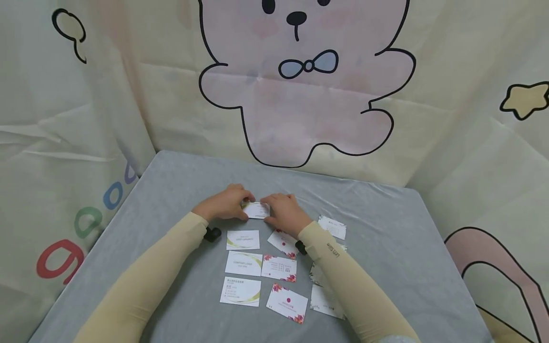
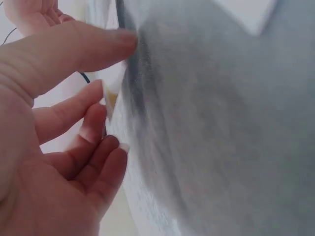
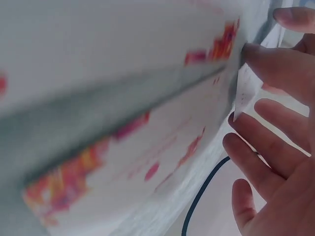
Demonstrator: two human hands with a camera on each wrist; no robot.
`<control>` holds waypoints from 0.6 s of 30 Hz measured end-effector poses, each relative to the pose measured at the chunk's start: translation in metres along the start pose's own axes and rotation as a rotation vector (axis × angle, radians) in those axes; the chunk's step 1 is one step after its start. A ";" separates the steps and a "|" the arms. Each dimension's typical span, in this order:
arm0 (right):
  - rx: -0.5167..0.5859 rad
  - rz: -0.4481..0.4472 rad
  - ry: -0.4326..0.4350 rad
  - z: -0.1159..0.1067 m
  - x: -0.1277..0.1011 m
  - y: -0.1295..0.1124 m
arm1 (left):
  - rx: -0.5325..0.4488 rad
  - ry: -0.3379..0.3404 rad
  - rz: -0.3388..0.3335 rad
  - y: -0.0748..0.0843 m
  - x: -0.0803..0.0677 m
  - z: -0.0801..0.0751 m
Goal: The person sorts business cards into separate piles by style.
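A white business card (image 1: 257, 210) with a yellow-green corner is held between both hands at the far end of the left column of cards. My left hand (image 1: 228, 203) grips its left side, thumb toward me and fingers at the far edge. On the opposite side my right hand (image 1: 286, 213) pinches it between thumb and fingers. The left wrist view shows the card (image 2: 114, 81) tilted between the left thumb and fingertips. In the right wrist view the card (image 3: 247, 88) rests against the right thumb and fingertips. Nearest to me below it lies another yellow-green card (image 1: 242, 240).
Two more yellow-green cards, one a logo card (image 1: 243, 263), continue the left column. Red-flowered cards, including one (image 1: 286, 303) at the front, form the middle column. Grey-patterned cards (image 1: 332, 227) lie at right, partly under the right forearm. A grey cloth (image 1: 188, 305) covers the table.
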State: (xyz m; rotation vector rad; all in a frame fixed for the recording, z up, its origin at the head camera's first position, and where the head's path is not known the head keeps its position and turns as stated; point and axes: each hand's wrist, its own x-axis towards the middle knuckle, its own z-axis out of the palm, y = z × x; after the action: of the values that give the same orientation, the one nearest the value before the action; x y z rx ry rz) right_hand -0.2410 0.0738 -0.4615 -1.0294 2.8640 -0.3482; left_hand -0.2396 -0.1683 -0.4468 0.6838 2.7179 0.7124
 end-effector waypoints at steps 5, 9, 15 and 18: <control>-0.013 0.038 0.001 -0.004 0.006 0.011 | -0.015 0.021 -0.021 0.003 0.015 0.001; 0.014 0.067 -0.018 -0.007 0.007 0.013 | -0.002 -0.008 -0.032 0.001 0.023 0.002; 0.042 0.092 -0.034 -0.008 0.007 0.013 | 0.008 -0.029 -0.049 0.001 0.025 0.004; 0.040 0.098 -0.037 -0.009 0.007 0.014 | 0.012 -0.021 -0.055 0.003 0.025 0.005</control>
State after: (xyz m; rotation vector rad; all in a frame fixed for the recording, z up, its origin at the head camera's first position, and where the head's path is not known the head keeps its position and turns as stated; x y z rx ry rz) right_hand -0.2560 0.0816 -0.4560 -0.8760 2.8494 -0.3736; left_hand -0.2581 -0.1514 -0.4525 0.6128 2.7129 0.6732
